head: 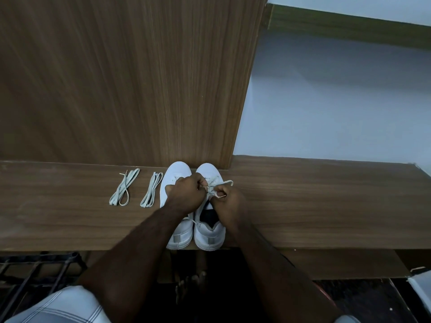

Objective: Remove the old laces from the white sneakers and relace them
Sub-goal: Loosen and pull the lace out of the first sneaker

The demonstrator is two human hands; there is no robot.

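two white sneakers stand side by side on the wooden worktop (pixel 303 206), toes toward the wood panel (pixel 140 78) at the back and heels at the near edge, so the lacing faces the person. the left sneaker (pixel 175 180) is partly covered by the left forearm. the right sneaker (pixel 208 231) has its dark opening in view, and the work is on this one.

both hands meet over its upper eyelets. the left hand (pixel 184 194) has its grip pressed together on a strand of the old lace (pixel 224 184), pinching it near the knot. the right hand (pixel 229 201) also pinches a strand, with the lace tip showing between its fingers, and a loop of lace stands out to the right. i judge that the hands pull in opposite ways to loosen the bow, so the removal is only at its start.

two folded bundles of lace lie to the left of the sneakers, apart from them: the far lace bundle (pixel 123 191) and the near lace bundle (pixel 151 190). probably these are the new laces, kept within reach but out of the way. the laces of the left sneaker are mostly hidden, so their state i cannot tell.
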